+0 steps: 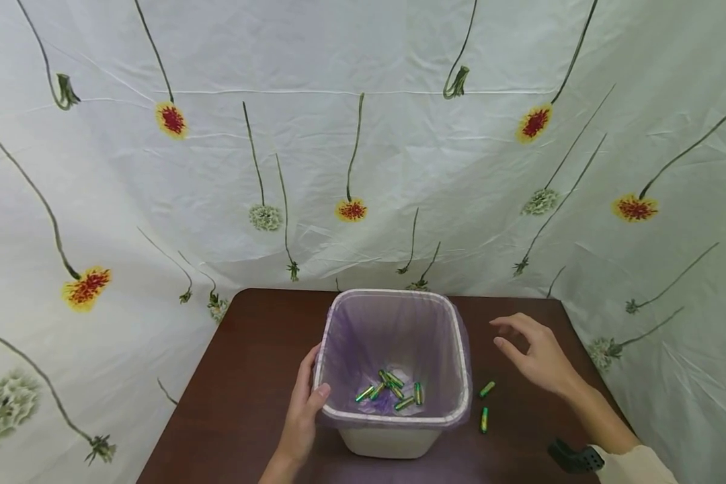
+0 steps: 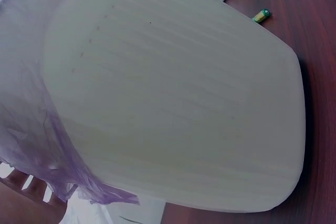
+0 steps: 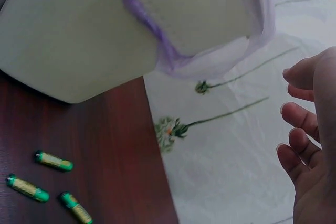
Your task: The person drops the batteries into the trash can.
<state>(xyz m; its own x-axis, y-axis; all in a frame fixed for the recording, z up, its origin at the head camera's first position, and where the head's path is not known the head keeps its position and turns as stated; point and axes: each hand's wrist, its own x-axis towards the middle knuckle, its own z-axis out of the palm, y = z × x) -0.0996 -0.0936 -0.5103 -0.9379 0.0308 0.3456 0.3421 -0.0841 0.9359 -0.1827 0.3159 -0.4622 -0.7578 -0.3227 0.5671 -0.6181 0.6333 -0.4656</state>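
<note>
A pale waste bin [image 1: 390, 444] lined with a thin purple plastic bag [image 1: 363, 336] stands on the table. My left hand [image 1: 302, 413] grips its left side, thumb at the rim and fingers along the outside; in the left wrist view part of that hand [image 2: 34, 200] shows beside the bag's edge. Several green and gold batteries [image 1: 404, 403] lie at the bottom of the bin. To its right my right hand [image 1: 538, 356] hovers with loosely bent fingers and nothing in them. Below that hand, batteries [image 1: 485, 420] lie on the table; the right wrist view shows three [image 3: 53, 160].
The dark reddish-brown table [image 1: 248, 363] reaches back to a white cloth [image 1: 314, 154] printed with flowers, which hangs behind and on both sides. A black strap [image 1: 575, 458] is on the right wrist.
</note>
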